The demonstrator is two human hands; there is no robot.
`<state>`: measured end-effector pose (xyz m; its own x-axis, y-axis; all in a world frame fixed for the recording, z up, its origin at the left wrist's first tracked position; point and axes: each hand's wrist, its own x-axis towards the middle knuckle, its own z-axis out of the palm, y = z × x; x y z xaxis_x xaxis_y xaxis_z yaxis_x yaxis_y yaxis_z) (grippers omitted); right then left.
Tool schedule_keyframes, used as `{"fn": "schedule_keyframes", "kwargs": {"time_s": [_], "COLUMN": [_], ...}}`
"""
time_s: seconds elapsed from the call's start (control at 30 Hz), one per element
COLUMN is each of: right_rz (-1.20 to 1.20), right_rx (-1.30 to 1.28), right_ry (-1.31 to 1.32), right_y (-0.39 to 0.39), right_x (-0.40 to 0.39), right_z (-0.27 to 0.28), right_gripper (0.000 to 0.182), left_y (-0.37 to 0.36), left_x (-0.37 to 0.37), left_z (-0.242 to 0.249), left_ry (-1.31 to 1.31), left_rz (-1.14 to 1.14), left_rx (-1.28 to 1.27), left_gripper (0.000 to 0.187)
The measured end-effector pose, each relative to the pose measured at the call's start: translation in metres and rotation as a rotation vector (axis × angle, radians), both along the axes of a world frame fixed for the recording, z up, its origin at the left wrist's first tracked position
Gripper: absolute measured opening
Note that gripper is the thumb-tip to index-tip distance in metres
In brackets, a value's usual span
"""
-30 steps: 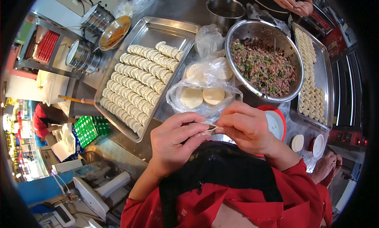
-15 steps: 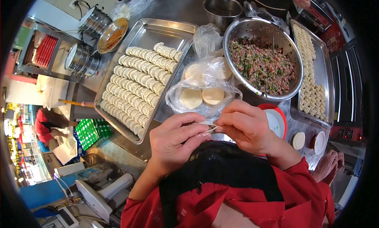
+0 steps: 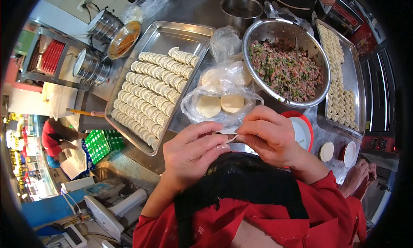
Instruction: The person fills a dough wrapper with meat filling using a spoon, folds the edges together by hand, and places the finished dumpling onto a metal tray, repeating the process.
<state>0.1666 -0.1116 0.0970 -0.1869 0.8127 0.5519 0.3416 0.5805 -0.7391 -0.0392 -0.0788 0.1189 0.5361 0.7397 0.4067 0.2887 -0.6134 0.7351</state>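
A pale dumpling (image 3: 231,139) is pinched between my two hands above the black apron. My left hand (image 3: 192,150) grips its left end with thumb and fingers. From the other side, the fingertips of my right hand (image 3: 267,135) press on its edge, and a gap shows between the dough layers. Just beyond my hands, round dumpling wrappers (image 3: 208,106) lie in a clear plastic bag (image 3: 192,111). Behind them stands a large steel bowl (image 3: 320,102) of minced meat filling with green bits (image 3: 284,69). Rows of folded dumplings (image 3: 146,99) fill much of the left tray (image 3: 180,29).
Along the right lies another tray (image 3: 360,106) of small dumplings. A red-rimmed white bowl (image 3: 304,134), a wrapper stack (image 3: 326,151) and a small dish (image 3: 349,154) sit near my right arm. Another person's hands (image 3: 359,177) are at right; a steel pot (image 3: 241,9) stands at the back.
Both hands stay in nearly the same place. The dumpling's edge looks slightly more spread between my fingers. The surrounding view has shifted a little.
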Motion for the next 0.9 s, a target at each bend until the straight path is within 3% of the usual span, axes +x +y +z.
{"fn": "schedule_keyframes", "kwargs": {"time_s": [0.33, 0.53, 0.83, 0.9], "right_rz": [0.091, 0.053, 0.095, 0.145], "right_rx": [-0.016, 0.061, -0.025, -0.011], "right_ry": [-0.057, -0.07, -0.118, -0.183], "right_y": [-0.002, -0.003, -0.001, 0.0], "right_x": [-0.001, -0.003, -0.007, -0.005], "right_z": [-0.005, -0.004, -0.004, -0.002], "right_gripper": [0.021, 0.023, 0.024, 0.023], "left_y": [-0.009, -0.008, -0.011, -0.009], "left_x": [0.002, 0.002, -0.001, -0.002], "left_z": [-0.006, 0.001, -0.011, -0.01], "left_ry": [0.043, 0.035, 0.042, 0.063], "left_rz": [-0.046, 0.004, 0.059, -0.024], "left_rx": [0.047, 0.069, 0.046, 0.071], "left_gripper": [0.022, 0.019, 0.015, 0.017]}}
